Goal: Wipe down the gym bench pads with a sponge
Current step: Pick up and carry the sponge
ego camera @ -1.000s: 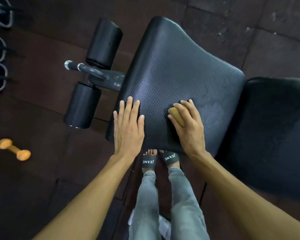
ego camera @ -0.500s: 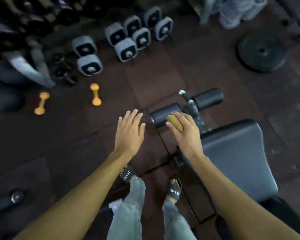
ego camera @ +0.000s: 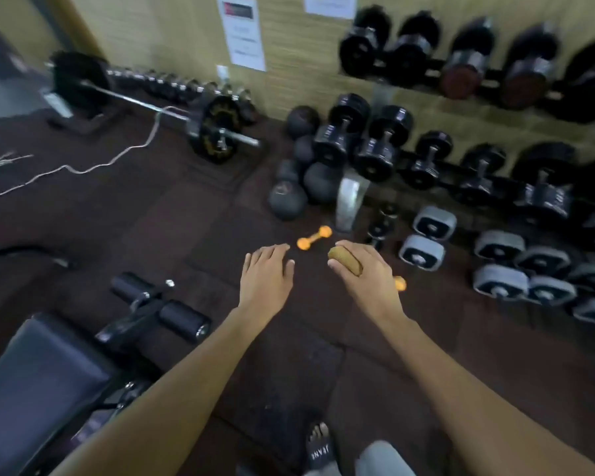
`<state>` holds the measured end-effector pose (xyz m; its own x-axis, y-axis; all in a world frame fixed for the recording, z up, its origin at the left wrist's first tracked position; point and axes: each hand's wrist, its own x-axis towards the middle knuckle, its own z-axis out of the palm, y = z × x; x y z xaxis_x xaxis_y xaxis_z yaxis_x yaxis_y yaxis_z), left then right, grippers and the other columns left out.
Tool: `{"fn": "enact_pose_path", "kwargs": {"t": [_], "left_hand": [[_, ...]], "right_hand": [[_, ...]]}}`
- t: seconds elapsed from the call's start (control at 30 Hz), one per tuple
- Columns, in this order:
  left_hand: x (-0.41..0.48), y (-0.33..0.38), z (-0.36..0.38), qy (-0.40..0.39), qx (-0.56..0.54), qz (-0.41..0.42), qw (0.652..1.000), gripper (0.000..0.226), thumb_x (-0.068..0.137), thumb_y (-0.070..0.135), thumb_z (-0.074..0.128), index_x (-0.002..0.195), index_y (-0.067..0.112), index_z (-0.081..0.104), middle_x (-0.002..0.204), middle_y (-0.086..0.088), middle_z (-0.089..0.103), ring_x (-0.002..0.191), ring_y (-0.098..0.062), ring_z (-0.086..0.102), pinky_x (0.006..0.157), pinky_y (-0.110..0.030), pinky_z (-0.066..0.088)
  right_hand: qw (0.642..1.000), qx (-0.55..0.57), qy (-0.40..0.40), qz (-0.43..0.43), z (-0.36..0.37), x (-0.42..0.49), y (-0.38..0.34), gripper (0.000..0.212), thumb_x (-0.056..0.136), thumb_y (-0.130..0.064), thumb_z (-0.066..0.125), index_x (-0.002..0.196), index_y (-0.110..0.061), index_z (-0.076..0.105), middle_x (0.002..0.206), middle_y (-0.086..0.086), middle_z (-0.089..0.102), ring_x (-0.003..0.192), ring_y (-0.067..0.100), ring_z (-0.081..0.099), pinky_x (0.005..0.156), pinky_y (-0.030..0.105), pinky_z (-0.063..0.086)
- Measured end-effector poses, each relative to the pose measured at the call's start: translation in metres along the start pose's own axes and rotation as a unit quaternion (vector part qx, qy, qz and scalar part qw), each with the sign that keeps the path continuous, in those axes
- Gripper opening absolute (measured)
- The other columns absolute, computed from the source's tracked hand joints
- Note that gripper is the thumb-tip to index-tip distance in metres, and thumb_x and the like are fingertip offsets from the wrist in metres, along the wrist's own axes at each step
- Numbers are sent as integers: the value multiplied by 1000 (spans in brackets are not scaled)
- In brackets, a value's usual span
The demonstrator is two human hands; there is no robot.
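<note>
Hands: right hand [ego camera: 368,276] closed around sponge [ego camera: 345,261]; left hand [ego camera: 267,274] flat, fingers extended, empty.
Sponge: at 12 o'clock, over floor.
Bench pad [ego camera: 38,376]: 8 o'clock, well apart from both hands.
Advice: return sponge to pad; brace with free hand.

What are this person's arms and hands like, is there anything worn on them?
Nothing worn: the left hand and right hand are bare, no gloves, rings or watch visible. Both forearms are bare with no sleeves in view.
</note>
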<state>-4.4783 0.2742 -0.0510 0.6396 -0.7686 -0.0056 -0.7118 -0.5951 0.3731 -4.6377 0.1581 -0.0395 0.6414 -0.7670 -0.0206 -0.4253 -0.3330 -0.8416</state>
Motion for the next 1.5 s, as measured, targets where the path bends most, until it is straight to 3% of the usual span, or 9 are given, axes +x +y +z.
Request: {"fn": "enact_pose_path", "kwargs": {"t": [0.07, 0.2, 0.4, 0.67, 0.8, 1.07, 1.27, 1.4, 1.5], "left_hand": [[24, -41, -33, 33, -5, -46, 998, 39, 100, 31, 47, 138, 20, 51, 138, 3, 55, 132, -20, 45, 115, -41, 29], [74, -120, -81, 68, -4, -138, 988, 40, 101, 32, 46, 138, 21, 50, 139, 2, 55, 132, -21, 45, 115, -38, 29], [187, -232, -128, 104, 29, -234, 966, 33, 99, 34, 47, 128, 23, 56, 125, 0, 64, 118, -25, 55, 104, -36, 36], [368, -370, -230, 178, 21, -339, 924, 32, 96, 32, 52, 126, 22, 59, 119, -2, 67, 112, -27, 59, 99, -39, 42], [439, -449, -278, 206, 26, -378, 902, 32, 96, 34, 51, 124, 22, 60, 116, -1, 68, 110, -25, 60, 96, -38, 44], [587, -671, -357, 237, 34, -420, 875, 32, 95, 33, 51, 124, 22, 60, 116, -1, 67, 110, -27, 59, 94, -39, 45], [695, -829, -445, 252, 18, -431, 866, 31, 95, 33, 51, 122, 23, 61, 115, 0, 67, 110, -25, 60, 93, -39, 46], [761, -928, -491, 254, 25, -439, 861, 29, 95, 33, 51, 119, 24, 63, 112, 2, 68, 108, -23, 61, 91, -38, 47], [819, -1013, -517, 250, 27, -443, 861, 27, 94, 32, 52, 116, 23, 64, 110, 2, 68, 106, -24, 62, 89, -38, 48]], "right_hand": [[998, -2, -40, -39, 36, 47, -41, 32, 91, -40, 67, 122, -35, 64, 117, -14, 57, 109, 4, 52, 93, 16, 34], [990, 3, -106, -93, 108, 139, -108, 36, 90, -41, 69, 124, -34, 64, 119, -15, 58, 107, -2, 50, 89, 6, 31], [966, 7, -198, -166, 212, 301, -176, 27, 87, -43, 69, 114, -37, 67, 112, -11, 65, 105, 4, 58, 97, 28, 45], [925, 33, -295, -236, 345, 531, -310, 23, 87, -39, 72, 110, -38, 68, 106, -11, 66, 101, 3, 59, 92, 21, 43], [908, 30, -330, -258, 424, 616, -388, 13, 87, -36, 73, 97, -42, 67, 98, -12, 66, 96, 3, 61, 82, 11, 39], [880, 30, -368, -300, 643, 772, -524, 28, 86, -37, 73, 114, -34, 69, 101, -12, 65, 95, 4, 60, 76, 1, 37], [875, 35, -378, -302, 785, 881, -645, 32, 85, -36, 74, 117, -31, 69, 103, -8, 66, 97, 8, 60, 79, 4, 35], [870, 45, -387, -301, 878, 950, -716, 29, 85, -36, 75, 114, -33, 70, 104, -6, 67, 98, 9, 61, 86, 17, 40], [866, 51, -392, -305, 961, 1009, -760, 27, 85, -36, 74, 112, -34, 70, 101, -6, 67, 96, 9, 61, 85, 16, 41]]}}
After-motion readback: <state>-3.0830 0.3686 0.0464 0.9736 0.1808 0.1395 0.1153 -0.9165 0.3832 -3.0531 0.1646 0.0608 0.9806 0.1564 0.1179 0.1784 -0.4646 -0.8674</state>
